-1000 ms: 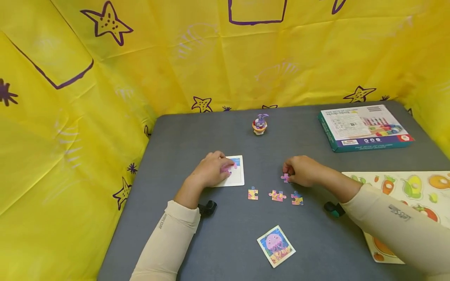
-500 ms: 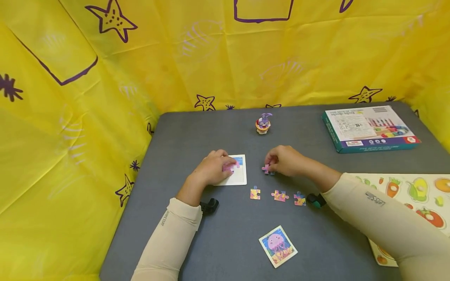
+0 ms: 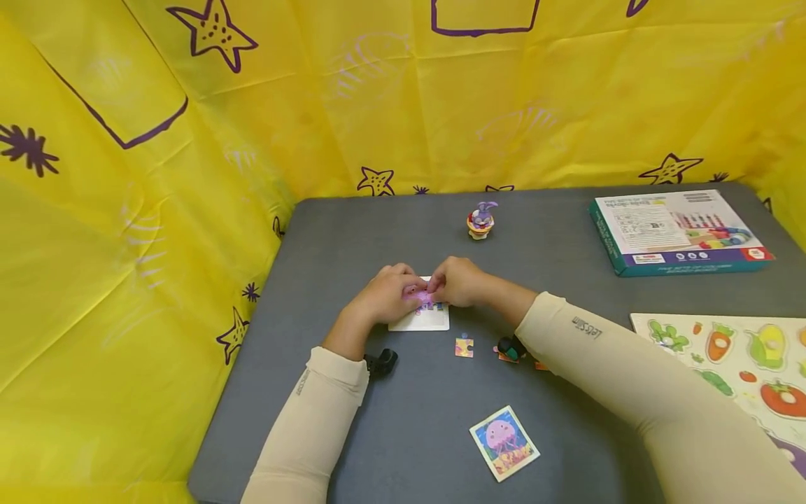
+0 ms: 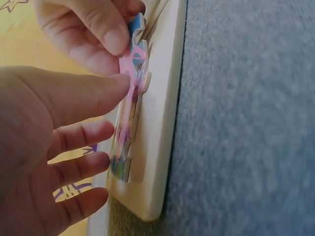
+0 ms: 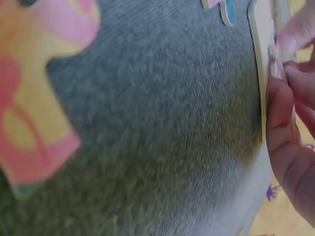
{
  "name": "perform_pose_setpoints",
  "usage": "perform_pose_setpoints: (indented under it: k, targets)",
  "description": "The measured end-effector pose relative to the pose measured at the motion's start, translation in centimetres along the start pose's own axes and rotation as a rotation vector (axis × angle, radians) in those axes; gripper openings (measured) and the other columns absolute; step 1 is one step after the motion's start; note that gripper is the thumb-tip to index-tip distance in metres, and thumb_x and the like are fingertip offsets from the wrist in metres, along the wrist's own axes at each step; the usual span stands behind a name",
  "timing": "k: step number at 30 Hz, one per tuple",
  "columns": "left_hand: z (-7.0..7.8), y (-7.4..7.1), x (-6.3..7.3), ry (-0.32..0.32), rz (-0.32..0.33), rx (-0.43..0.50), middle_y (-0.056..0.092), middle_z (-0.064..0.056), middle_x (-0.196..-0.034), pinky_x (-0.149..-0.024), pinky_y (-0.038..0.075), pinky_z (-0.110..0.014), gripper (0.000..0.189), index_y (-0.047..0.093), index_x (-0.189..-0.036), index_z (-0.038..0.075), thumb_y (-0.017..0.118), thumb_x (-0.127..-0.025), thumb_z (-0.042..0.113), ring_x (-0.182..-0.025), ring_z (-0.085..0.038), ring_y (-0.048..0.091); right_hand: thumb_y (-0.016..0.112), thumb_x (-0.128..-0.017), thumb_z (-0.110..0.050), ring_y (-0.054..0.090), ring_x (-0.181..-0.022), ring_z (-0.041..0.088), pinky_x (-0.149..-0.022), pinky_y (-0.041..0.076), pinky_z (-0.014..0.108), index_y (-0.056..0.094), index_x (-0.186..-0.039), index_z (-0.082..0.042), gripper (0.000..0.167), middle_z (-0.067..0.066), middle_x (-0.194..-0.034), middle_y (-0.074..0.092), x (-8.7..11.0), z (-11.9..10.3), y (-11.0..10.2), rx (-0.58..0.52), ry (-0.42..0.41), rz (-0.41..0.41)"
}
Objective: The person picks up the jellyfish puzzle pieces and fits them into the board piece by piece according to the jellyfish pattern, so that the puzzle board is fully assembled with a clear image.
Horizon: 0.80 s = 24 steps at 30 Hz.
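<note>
A small white puzzle tray [image 3: 434,323] lies on the grey table, with joined pink and blue pieces [image 4: 130,105] in its upper part. My left hand [image 3: 383,294] rests over the tray's left side, its thumb [image 4: 93,96] touching the pink pieces and its other fingers spread. At the tray's upper right, my right hand [image 3: 464,282] pinches a pink and blue jigsaw piece [image 4: 138,24] against the others. A loose yellow piece [image 3: 464,346] lies in front of the tray. Two more loose pieces are partly covered by my right wrist and its camera [image 3: 511,348].
A jellyfish picture card [image 3: 504,442] lies near the front. Behind the tray stands a small purple rabbit figure [image 3: 481,220]. A flat toy box [image 3: 680,231] is at back right, and a vegetable puzzle board [image 3: 711,381] sits at the right. Yellow cloth [image 3: 441,112] hangs behind the table.
My right hand has carried the jigsaw piece left from the open table to the tray, meeting the left hand. The left hand stays on the tray. The view has shifted slightly.
</note>
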<state>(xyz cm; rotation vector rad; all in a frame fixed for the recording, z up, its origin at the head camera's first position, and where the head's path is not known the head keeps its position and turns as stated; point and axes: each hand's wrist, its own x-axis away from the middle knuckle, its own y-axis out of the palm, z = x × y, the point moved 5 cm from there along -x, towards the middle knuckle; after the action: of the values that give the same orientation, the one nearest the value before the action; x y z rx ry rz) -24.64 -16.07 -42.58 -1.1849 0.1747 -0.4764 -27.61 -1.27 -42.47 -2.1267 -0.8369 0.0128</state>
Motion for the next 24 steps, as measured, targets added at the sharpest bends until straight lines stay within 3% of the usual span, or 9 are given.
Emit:
perform_pose_setpoints:
  k: [5,9,16,19,24]
  targets:
    - [0.3,0.0,-0.5,-0.025,0.021,0.002,0.064,-0.006,-0.118,-0.098,0.044,-0.042,0.025,0.075,-0.118,0.020,0.073,-0.094,0.027,-0.113,-0.030,0.055,0.077,-0.089,-0.018,0.060,-0.082,0.016,-0.072,0.046,0.030,0.082,-0.092,-0.018,0.005,-0.004,-0.083,0.072,-0.4,-0.4,0.0,0.126,-0.021,0.015]
    - [0.3,0.0,-0.9,-0.063,0.011,-0.022,0.064,-0.007,-0.118,-0.100,0.044,-0.043,0.023,0.075,-0.114,0.022,0.076,-0.092,0.025,-0.114,-0.031,0.055,0.076,-0.087,-0.016,0.061,-0.081,0.020,-0.071,0.047,0.033,0.078,-0.082,-0.016,0.006,-0.002,-0.079,0.070,-0.4,-0.2,-0.7,0.198,0.010,0.058]
    - [0.3,0.1,-1.2,-0.118,-0.011,-0.038,0.063,-0.005,-0.118,-0.102,0.045,-0.043,0.021,0.076,-0.112,0.024,0.077,-0.091,0.025,-0.116,-0.030,0.055,0.075,-0.089,-0.018,0.061,-0.080,0.020,-0.071,0.047,0.035,0.073,-0.079,-0.015,0.011,-0.001,-0.077,0.067,0.2,0.3,-0.8,0.224,0.034,0.050]
    - [0.3,0.2,-1.2,-0.142,-0.015,-0.037,0.063,-0.004,-0.118,-0.102,0.045,-0.043,0.021,0.076,-0.112,0.025,0.076,-0.092,0.025,-0.116,-0.029,0.055,0.073,-0.090,-0.016,0.060,-0.077,0.020,-0.070,0.047,0.035,0.071,-0.077,-0.015,0.013,-0.001,-0.075,0.065,1.2,0.1,-0.6,0.259,-0.003,0.050]
    - [0.4,0.0,-1.5,-0.159,-0.006,-0.040,0.064,-0.004,-0.115,-0.101,0.046,-0.043,0.020,0.077,-0.111,0.025,0.077,-0.091,0.025,-0.114,-0.027,0.056,0.079,-0.086,-0.018,0.058,-0.075,0.018,-0.070,0.047,0.035,0.071,-0.081,-0.016,0.010,-0.002,-0.075,0.063,4.5,-0.2,0.0,0.313,-0.048,-0.046]
